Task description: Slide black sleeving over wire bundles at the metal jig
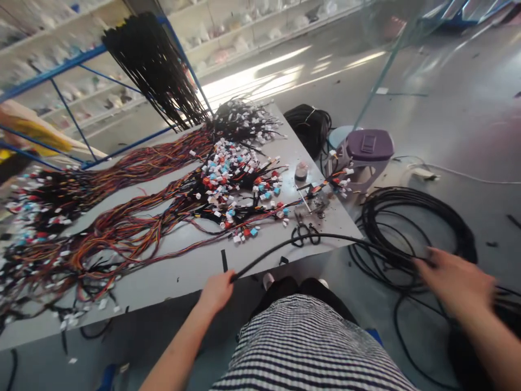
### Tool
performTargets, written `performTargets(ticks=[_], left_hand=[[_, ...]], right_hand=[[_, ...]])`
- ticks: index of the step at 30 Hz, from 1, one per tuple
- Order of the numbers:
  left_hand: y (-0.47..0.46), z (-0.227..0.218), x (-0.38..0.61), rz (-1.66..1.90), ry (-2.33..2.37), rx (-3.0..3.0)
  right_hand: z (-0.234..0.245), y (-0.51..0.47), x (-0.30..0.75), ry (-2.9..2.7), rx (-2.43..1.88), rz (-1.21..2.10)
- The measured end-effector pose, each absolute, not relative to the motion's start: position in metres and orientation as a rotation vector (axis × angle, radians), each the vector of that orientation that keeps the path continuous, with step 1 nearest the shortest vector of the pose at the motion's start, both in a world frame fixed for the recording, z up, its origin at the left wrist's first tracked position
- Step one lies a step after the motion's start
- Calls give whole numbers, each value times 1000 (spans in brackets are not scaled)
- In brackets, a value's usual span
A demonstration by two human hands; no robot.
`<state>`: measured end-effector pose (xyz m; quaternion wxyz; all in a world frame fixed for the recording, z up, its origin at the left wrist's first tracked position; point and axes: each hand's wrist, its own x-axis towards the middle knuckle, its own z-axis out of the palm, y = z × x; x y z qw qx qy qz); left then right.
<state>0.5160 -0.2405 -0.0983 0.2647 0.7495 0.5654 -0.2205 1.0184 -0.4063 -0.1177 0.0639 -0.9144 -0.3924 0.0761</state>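
Two hands on a smooth, rubbery black cable (325, 237): L hand (217, 293) has fingers wrapped snug round it near its end, R hand (453, 282) blurred, grip can't tell. Cable arcs over grey table (191, 279) corner, past black-handled scissors (305, 234); loose black coil (411, 228) on floor, multicolour wire bundles (122, 239) on table.

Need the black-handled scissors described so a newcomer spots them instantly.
Start at the long grey table strewn with wire harnesses. Near its front edge, the black cable runs from left hand to right hand. The scissors lie just behind it, their black finger loops unlike the scattered connectors nearby.
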Motion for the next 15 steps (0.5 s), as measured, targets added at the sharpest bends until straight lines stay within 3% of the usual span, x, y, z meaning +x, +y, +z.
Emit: performTargets(ticks=[4, 6, 8, 11, 15], left_hand=[[-238, -87, 596, -490, 1181, 2155], [-221, -81, 589, -352, 1209, 2172], [-197, -76, 543, -336, 1378, 2133], [-168, -73, 460, -381, 1600, 2066], [-172, -76, 467, -515, 1464, 2114]], right_hand=[[-99, -292, 802, -1666, -2057, 564], [-92, -279, 754, -1744, -1985, 837], [-89, -291, 765, -1643, -2186, 893], [-92, -315, 829, -1389, -2542, 659], [-94, -311, 824, -1489, -2496, 762]])
